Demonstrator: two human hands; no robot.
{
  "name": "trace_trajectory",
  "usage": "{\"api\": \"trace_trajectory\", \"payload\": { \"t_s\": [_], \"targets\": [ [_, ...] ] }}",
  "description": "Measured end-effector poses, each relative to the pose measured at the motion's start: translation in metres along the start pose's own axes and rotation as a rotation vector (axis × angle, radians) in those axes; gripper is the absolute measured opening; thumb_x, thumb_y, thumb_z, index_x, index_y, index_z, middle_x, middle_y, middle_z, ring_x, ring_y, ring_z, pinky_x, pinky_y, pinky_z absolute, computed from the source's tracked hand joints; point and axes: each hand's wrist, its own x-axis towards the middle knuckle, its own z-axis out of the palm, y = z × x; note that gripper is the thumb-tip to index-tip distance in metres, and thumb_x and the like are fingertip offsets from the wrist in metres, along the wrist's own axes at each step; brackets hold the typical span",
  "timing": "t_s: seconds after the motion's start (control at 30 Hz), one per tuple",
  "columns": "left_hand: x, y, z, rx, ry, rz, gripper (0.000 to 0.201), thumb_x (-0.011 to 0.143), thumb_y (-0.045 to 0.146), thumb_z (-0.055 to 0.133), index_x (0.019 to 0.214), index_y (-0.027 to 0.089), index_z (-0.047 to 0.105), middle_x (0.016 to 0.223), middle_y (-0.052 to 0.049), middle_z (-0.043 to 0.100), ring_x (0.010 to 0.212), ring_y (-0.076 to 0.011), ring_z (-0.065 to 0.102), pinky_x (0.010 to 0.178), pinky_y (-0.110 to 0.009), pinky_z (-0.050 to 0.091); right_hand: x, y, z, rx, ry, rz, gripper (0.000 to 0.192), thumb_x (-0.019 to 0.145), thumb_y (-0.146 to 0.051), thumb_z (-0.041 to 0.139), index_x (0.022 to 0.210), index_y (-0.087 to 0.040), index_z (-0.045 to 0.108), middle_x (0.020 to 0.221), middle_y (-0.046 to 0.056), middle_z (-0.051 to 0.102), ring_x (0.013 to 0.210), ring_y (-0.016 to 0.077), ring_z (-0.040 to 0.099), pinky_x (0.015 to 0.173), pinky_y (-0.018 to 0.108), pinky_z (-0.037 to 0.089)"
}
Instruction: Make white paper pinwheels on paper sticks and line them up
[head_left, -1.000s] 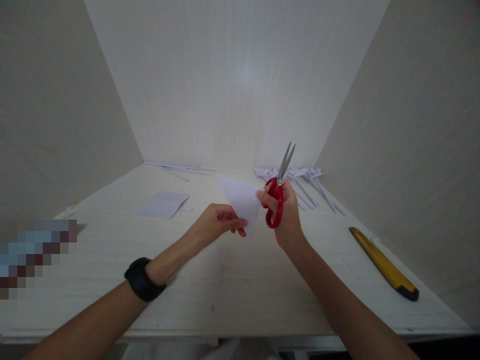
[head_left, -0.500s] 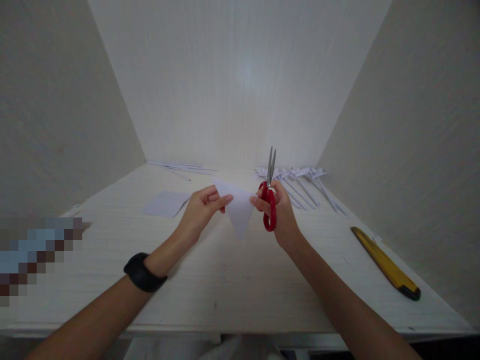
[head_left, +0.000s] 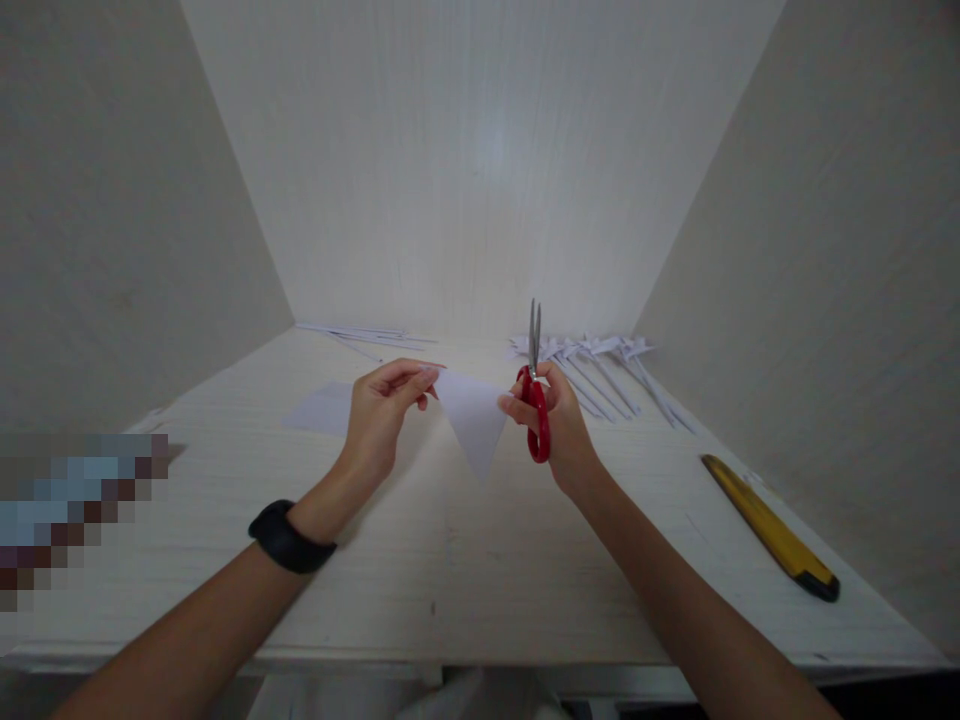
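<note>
Paper triangle (head_left: 474,425) was held up above the table (head_left: 465,560), point down, between both hands. Left hand (head_left: 382,410) pinched its upper left corner; right hand (head_left: 551,420) pinched the upper right corner while also gripping red-handled scissors (head_left: 535,400), blades shut and pointing up. Flat paper sheet (head_left: 322,408) lay behind the left hand, folded paper pieces (head_left: 600,365) behind the right. Yellow utility knife (head_left: 769,525) sat well apart at right.

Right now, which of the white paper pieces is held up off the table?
The triangular paper, point down, pinched between the left hand and the right hand. The flat sheet and the folded strips lie on the table.
</note>
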Motion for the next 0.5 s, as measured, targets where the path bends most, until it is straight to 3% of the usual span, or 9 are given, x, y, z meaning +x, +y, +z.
{"api": "trace_trajectory", "payload": {
  "t_s": [0.13,0.27,0.33,0.5],
  "targets": [
    [0.0,0.001,-0.001,-0.053,-0.066,-0.07,0.008,0.072,0.026,0.072,0.073,0.018,0.073,0.069,0.0,0.066,0.06,-0.0088,0.054,0.056,-0.019,0.042,0.0,-0.001,0.0,-0.014,0.035,-0.004,0.04,0.057,-0.022,0.078,0.076,-0.023,0.043,0.066,-0.008,0.054,0.057,0.0082,0.047,0.055,0.024,0.036],
    [-0.004,0.003,0.004,-0.022,-0.348,-0.293,0.017,0.068,0.027,0.075,0.083,0.018,0.073,0.081,-0.003,0.071,0.069,-0.0124,0.06,0.063,-0.022,0.047,0.0,-0.002,-0.001,0.001,0.076,-0.018,0.034,0.06,-0.023,0.075,0.076,-0.022,0.045,0.066,-0.008,0.053,0.056,0.0081,0.045,0.054,0.025,0.034],
    [-0.007,0.003,0.009,0.044,-0.458,-0.385,0.014,0.064,0.022,0.076,0.078,0.017,0.073,0.074,-0.003,0.072,0.064,-0.0123,0.06,0.061,-0.023,0.047,-0.001,-0.003,0.0,0.014,0.074,-0.019,0.033,0.06,-0.023,0.074,0.076,-0.022,0.045,0.065,-0.008,0.053,0.055,0.008,0.044,0.054,0.025,0.033],
    [-0.012,0.001,0.014,0.154,-0.566,-0.512,0.008,0.058,0.016,0.076,0.065,0.017,0.071,0.062,0.0,0.069,0.055,-0.0115,0.058,0.06,-0.025,0.047,-0.003,-0.003,0.003,0.018,0.061,-0.023,0.034,0.06,-0.023,0.075,0.076,-0.022,0.045,0.066,-0.008,0.053,0.056,0.0077,0.044,0.055,0.024,0.034]
  ]
}}
